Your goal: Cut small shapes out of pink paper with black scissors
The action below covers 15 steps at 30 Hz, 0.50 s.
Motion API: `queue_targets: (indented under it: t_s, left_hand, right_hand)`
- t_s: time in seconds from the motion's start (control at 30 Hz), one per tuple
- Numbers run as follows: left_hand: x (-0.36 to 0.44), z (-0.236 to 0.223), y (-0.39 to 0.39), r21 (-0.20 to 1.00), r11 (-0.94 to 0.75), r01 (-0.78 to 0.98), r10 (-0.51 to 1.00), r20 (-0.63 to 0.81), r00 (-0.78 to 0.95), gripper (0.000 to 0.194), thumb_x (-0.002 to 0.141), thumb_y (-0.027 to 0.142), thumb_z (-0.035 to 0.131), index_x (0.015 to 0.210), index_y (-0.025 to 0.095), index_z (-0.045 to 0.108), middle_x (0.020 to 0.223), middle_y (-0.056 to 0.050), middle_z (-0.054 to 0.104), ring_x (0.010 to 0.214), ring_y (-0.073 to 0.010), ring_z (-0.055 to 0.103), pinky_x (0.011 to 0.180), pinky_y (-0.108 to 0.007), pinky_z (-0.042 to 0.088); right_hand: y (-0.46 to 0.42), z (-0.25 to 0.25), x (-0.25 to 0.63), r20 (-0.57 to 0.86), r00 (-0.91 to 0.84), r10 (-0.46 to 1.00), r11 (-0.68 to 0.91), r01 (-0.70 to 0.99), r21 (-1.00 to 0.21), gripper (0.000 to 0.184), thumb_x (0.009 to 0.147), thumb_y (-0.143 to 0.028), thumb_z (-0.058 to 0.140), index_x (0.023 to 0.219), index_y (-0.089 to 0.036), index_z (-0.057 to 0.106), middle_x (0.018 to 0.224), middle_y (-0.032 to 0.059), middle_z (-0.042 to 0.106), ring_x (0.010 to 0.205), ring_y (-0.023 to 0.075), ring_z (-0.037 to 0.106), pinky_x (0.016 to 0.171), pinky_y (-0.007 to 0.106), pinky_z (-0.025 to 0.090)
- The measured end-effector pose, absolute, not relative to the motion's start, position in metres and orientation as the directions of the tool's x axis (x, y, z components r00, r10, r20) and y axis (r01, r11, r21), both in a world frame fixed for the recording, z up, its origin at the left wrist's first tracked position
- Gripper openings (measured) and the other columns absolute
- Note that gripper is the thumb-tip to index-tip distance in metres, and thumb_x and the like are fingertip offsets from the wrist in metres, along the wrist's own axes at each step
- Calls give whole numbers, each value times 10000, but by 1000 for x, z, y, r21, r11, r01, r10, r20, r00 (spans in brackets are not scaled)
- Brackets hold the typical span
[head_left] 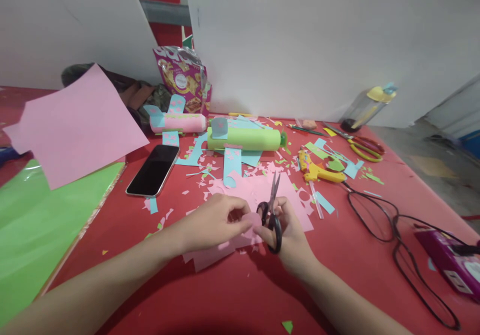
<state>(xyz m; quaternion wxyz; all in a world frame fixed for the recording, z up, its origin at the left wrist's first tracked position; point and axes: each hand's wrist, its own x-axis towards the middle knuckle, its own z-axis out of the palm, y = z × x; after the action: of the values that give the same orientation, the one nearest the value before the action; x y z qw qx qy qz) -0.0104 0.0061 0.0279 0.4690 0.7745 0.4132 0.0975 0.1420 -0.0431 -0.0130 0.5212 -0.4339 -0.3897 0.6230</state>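
Between thumb and fingers, my left hand (219,220) pinches a small rounded pink paper piece (253,222). My right hand (294,232) is closed around the black handles of a pair of scissors (275,200), whose blades point up and away from me. The right thumb and fingertips are at the edge of the same pink piece. Beneath both hands lie pink paper sheets (288,190) with cut edges. Just beyond them rests a green paper-covered tube (247,139) with blue paper fins, and a pink tube (180,123) of similar form lies to its left.
A phone (153,170) lies left of my hands, near a large pink sheet (82,125) and a green sheet pack (52,225). To the right are a yellow glue gun (318,170) with its cord, larger scissors (362,145), a bottle (367,107) and a purple power strip (450,260). Paper scraps litter the red table.
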Motion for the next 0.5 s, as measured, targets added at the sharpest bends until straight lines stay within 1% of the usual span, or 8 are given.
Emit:
queue_targets:
  t_s: [0.1, 0.2, 0.27, 0.37, 0.5]
  left_hand:
    - [-12, 28, 8, 850, -127, 511, 817, -202, 540, 144, 728, 257, 477, 642, 160, 540, 623, 10, 551, 598, -121, 511, 564, -228, 400]
    - [-14, 31, 9, 921, 9, 389, 887, -187, 422, 113, 729, 260, 510, 677, 159, 517, 624, 21, 562, 581, -106, 533, 549, -208, 415]
    - [-15, 34, 10, 953, 74, 295, 910, -186, 371, 123, 746, 263, 505, 689, 155, 518, 639, 17, 582, 597, -101, 553, 561, -201, 427]
    - [-16, 35, 10, 972, 113, 208, 929, -178, 325, 144, 763, 256, 496, 674, 146, 524, 647, 10, 590, 615, -96, 564, 590, -197, 436]
    - [-15, 34, 10, 977, 92, 194, 928, -155, 338, 149, 756, 247, 511, 647, 147, 516, 607, 23, 559, 600, -90, 549, 600, -197, 430]
  right_hand:
    - [-43, -15, 141, -155, -86, 984, -176, -360, -916, 344, 617, -151, 657, 749, -226, 349, 619, -97, 444, 486, 32, 403, 465, 153, 334]
    - [-44, -16, 140, -148, -157, 977, -197, -372, -907, 310, 655, -230, 638, 773, -236, 351, 660, -76, 464, 535, 55, 438, 509, 190, 365]
    - [-45, -17, 139, -132, -213, 968, -201, -348, -916, 304, 660, -259, 633, 775, -235, 354, 705, -58, 464, 584, 70, 454, 533, 208, 376]
    - [-49, -17, 139, -127, -282, 951, -210, -290, -934, 281, 677, -268, 613, 791, -239, 358, 755, -38, 448, 651, 90, 454, 562, 227, 385]
    - [-52, -18, 139, -111, -362, 926, -211, -251, -945, 260, 702, -286, 577, 821, -250, 349, 780, -26, 429, 687, 110, 429, 577, 250, 389]
